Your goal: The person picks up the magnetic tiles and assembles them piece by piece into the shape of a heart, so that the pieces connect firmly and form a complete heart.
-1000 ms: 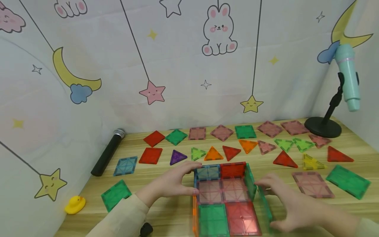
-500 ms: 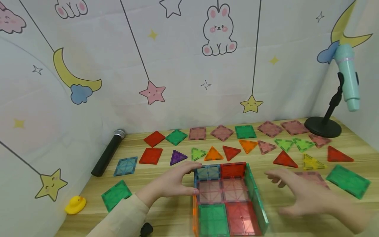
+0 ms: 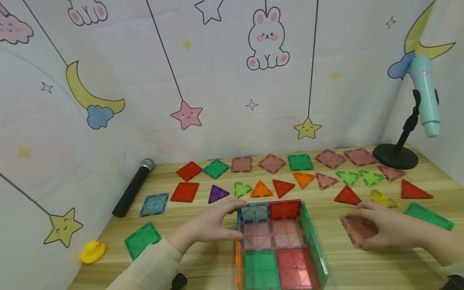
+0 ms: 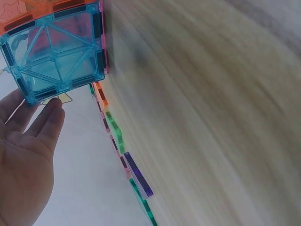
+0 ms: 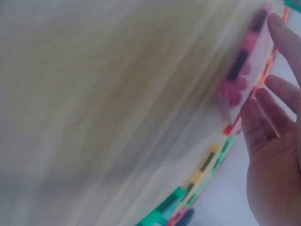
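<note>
A low open-topped box of magnetic tiles (image 3: 260,264) stands at the front middle of the table, its floor pink, green and red. Its back wall is blue and red, its right wall green, and orange shows at left. My left hand (image 3: 214,221) holds the box's rear left corner, thumb on the left wall; in the left wrist view its fingertips meet the edge of a blue tile (image 4: 56,54). To the right of the box, my right hand (image 3: 391,225) pinches a pink square magnetic tile (image 3: 357,231), which is tilted up. That tile (image 5: 244,66) looks blurred in the right wrist view.
Loose square tiles and triangles lie behind the box, including a purple triangle (image 3: 217,193). A green rectangle tile (image 3: 429,216) lies at right. Black microphone (image 3: 132,187), rubber duck (image 3: 92,252) and a mint microphone on a stand (image 3: 398,155) are around the edges.
My right hand has let go of a green tile, now standing as the box's right wall. It has moved right and picked up the pink square tile. My left hand stays put.
</note>
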A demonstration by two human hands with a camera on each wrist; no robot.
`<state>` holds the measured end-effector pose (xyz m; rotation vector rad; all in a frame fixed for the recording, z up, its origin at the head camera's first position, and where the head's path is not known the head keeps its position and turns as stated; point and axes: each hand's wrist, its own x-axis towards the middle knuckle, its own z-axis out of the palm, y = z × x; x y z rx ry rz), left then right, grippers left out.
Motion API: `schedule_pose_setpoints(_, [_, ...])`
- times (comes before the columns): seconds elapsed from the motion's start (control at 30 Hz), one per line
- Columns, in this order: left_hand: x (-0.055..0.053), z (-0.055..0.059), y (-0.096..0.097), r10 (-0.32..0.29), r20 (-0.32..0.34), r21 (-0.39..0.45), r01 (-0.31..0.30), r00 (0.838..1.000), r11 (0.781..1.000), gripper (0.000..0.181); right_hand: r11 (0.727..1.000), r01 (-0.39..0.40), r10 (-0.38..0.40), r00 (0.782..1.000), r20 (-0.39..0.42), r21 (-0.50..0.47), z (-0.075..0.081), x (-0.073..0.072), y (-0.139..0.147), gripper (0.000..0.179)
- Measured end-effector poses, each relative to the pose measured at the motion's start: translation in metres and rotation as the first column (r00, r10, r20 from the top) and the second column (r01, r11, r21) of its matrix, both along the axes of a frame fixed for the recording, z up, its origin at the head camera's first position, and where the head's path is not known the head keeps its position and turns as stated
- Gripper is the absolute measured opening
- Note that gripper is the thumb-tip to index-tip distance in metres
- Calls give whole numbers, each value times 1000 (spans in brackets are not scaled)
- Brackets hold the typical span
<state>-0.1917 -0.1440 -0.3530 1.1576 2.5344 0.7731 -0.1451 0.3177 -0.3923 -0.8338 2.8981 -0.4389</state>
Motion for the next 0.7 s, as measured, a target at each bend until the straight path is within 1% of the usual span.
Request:
schedule_pose_setpoints(0.07, [0,0,-1,-1,-5,-4,1,1000,1000,72,1000,-8,8,1000,20,3,3,-3,-4,67])
schedule_pose_setpoints(0.13, [1,0,-1,-3,-11,-7,3,1000,1000,73,1000,-23,22,1000,20,10,3,-7,-5,67])
schedule_pose_setpoints(0.2, [1,0,-1,-5,-17,-8,5,1000,1000,73,1000,-23,23,998,50,15,2,-9,-6,68])
schedule_pose_setpoints(0.27, [0,0,-1,-7,-19,-7,7,1000,1000,74,999,-34,34,997,70,-13,1,-9,-10,69])
schedule_pose_setpoints(0.33, [0,0,-2,-8,-20,-4,8,1000,1000,74,999,-22,25,997,79,-38,1,-9,-16,72])
schedule_pose_setpoints(0.4, [0,0,-2,-8,-18,-2,8,1000,1000,74,998,-10,16,996,90,-63,4,-8,-21,71])
schedule_pose_setpoints(0.5, [0,0,-2,-6,-20,-4,6,1000,1000,74,989,7,5,996,88,-145,9,-8,-23,52])
schedule_pose_setpoints(0.57, [0,0,-1,-6,-20,-8,5,1000,1000,74,976,10,6,997,74,-218,16,-8,-23,37])
schedule_pose_setpoints(0.63, [0,1,-1,-5,-23,-7,5,1000,1000,74,956,28,-8,998,70,-292,26,-6,-23,27])
schedule_pose_setpoints(0.67, [0,2,-1,-3,-21,-3,2,1000,1000,73,947,42,-25,998,57,-320,31,-4,-24,24])
schedule_pose_setpoints(0.7, [0,3,-1,-2,-21,6,2,1000,1000,73,941,72,-55,997,60,-330,38,-3,-26,23])
